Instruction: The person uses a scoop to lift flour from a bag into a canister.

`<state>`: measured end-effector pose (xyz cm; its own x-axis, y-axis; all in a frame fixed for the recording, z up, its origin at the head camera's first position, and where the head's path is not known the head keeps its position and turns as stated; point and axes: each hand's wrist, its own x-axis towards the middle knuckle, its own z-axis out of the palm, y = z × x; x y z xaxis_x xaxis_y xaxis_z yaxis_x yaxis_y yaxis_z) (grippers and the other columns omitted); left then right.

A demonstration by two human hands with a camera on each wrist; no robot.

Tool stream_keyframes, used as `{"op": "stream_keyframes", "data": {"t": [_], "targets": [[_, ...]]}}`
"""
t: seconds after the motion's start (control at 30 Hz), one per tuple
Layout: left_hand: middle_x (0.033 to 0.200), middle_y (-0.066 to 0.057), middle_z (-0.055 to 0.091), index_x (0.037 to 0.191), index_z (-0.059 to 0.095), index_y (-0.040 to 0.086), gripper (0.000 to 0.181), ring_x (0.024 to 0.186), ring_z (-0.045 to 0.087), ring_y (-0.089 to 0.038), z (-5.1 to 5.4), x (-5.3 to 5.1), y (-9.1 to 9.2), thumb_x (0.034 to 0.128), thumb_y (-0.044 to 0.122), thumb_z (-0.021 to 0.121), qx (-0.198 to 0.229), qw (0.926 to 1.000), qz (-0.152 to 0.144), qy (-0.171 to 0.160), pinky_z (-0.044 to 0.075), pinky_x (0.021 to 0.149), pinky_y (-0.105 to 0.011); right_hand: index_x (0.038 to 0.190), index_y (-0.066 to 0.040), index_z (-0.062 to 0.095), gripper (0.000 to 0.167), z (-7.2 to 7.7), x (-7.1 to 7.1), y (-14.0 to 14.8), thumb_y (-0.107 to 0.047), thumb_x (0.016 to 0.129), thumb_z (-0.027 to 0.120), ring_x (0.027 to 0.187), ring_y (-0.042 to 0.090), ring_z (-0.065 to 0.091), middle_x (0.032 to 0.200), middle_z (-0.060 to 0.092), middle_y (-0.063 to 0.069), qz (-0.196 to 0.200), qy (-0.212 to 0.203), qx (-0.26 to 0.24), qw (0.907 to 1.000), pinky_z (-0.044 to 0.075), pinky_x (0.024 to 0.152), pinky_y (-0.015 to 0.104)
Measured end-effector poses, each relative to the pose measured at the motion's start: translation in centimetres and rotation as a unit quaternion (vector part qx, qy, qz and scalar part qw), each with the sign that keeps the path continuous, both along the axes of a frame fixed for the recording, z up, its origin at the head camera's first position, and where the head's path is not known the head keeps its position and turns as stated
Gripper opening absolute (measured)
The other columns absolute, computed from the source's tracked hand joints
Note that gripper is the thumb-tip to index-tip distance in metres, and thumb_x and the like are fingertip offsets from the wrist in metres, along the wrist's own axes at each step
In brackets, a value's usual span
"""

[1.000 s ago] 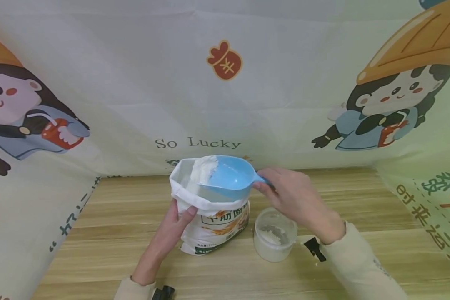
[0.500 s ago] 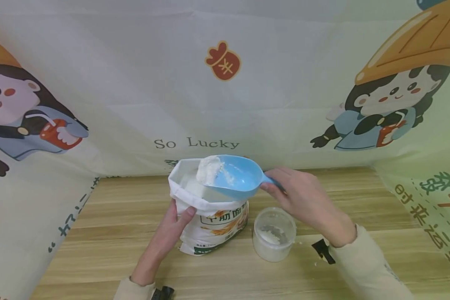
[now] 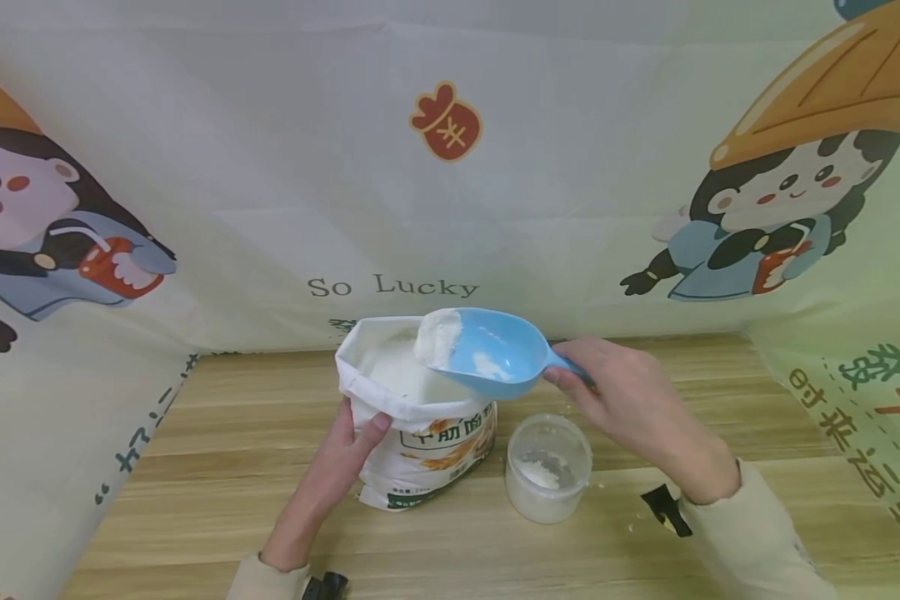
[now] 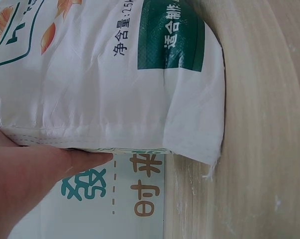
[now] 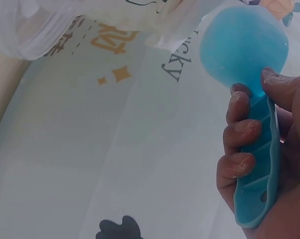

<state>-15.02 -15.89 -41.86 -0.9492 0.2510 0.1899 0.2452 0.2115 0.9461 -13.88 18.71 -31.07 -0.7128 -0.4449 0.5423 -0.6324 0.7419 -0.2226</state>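
A blue scoop (image 3: 506, 342) with white powder heaped at its front lip hangs over the right side of an open bag (image 3: 435, 458). My right hand (image 3: 630, 392) grips its handle; in the right wrist view, curled fingers (image 5: 243, 134) and the thumb wrap the ribbed blue handle (image 5: 256, 164). The white printed bag stands upright with a folded-down rim and powder inside. My left hand (image 3: 348, 450) holds the bag's left side near the rim, thumb on the front, other fingers mostly hidden behind. To the right stands a clear round tub (image 3: 549, 479) with a little white powder in it.
The wooden tabletop (image 3: 232, 467) bears small powder specks right of the tub. A printed cloth backdrop (image 3: 570, 208) rises behind the table and along both sides. Black straps are at both cuffs.
My right hand has drawn the scoop to the right, from over the bag's middle toward its right rim. The powder in the scoop has shifted. The left hand and bag stay in place.
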Motion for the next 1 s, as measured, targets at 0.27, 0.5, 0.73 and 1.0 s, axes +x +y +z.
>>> {"op": "stream_keyframes", "data": {"t": [0.27,0.5,0.73,1.0], "targets": [[0.16,-0.017,0.037,0.163,0.02,0.015,0.07,0.148,0.033,-0.041,0.0,0.0,0.1,0.1076,0.041,0.053,0.003,1.0,0.0,-0.004,0.026,0.116,-0.07,0.111,-0.004,0.073,0.018,-0.1,0.6,1.6,-0.013,0.095,0.074,0.09,0.025,0.072,0.104,0.075,0.009,-0.006,-0.003,-0.007,1.0,0.06,0.075,0.045],[0.161,-0.018,0.035,0.164,0.017,0.015,0.071,0.148,0.033,-0.042,0.0,0.0,0.1,0.1079,0.039,0.053,0.006,1.0,-0.002,-0.002,0.027,0.116,-0.07,0.11,-0.004,0.073,0.017,-0.8,1.0,3.1,-0.013,0.095,0.074,0.09,0.026,0.073,0.104,0.076,0.01,-0.012,0.01,-0.016,0.9998,0.06,0.073,0.046],[0.162,-0.019,0.034,0.165,0.016,0.016,0.072,0.148,0.033,-0.043,-0.1,0.1,0.1,0.108,0.041,0.052,0.0,1.0,0.0,-0.002,0.028,0.115,-0.07,0.111,-0.008,0.073,0.016,-1.6,1.7,4.6,-0.014,0.096,0.074,0.078,0.013,0.062,0.097,0.074,0.0,-0.024,0.004,-0.017,0.9996,0.054,0.067,0.037],[0.163,-0.02,0.031,0.165,0.014,0.015,0.073,0.15,0.029,-0.043,0.0,0.1,0.2,0.1081,0.04,0.052,-0.004,0.9999,0.007,-0.009,0.025,0.116,-0.069,0.108,-0.011,0.073,0.013,-2.6,2.5,6.3,-0.018,0.097,0.073,0.075,0.009,0.057,0.087,0.067,-0.009,-0.04,0.012,-0.006,0.9991,0.053,0.063,0.035]]}}
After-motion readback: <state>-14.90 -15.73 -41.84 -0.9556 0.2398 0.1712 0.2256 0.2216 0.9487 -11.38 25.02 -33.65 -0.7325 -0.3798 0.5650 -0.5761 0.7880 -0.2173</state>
